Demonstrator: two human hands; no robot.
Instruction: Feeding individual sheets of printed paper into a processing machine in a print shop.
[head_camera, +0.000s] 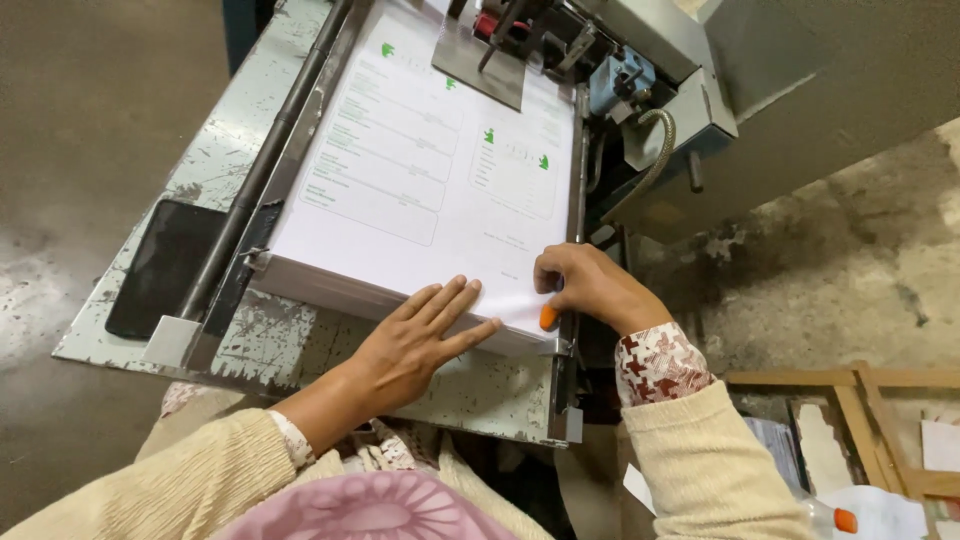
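A thick stack of paper (420, 190) lies on a worn metal table (280, 340), whose pale paint is chipped and scratched down to grey. The sheets are smooth and white, printed with rounded green-outlined boxes and small green marks. The stack is rectangular, with its long axis running away from the person toward the machine (640, 70) at the top of the view, tilted slightly to the right. Its near short edge faces the person, and its far end sits under a grey metal plate (480, 60).

The left hand (415, 345) lies flat and open on the near edge of the stack, fingers spread and pointing up and right, gripping nothing. The right hand (590, 285) curls over the near right corner, fingers bent onto the top sheet and the thumb, tipped with an orange rubber cap (548, 317), against the edge; whether it pinches any sheets cannot be told.

A dark round rod (270, 160) runs along the stack's left side. Beside it lies a flat black phone (165, 265) with a glossy face.
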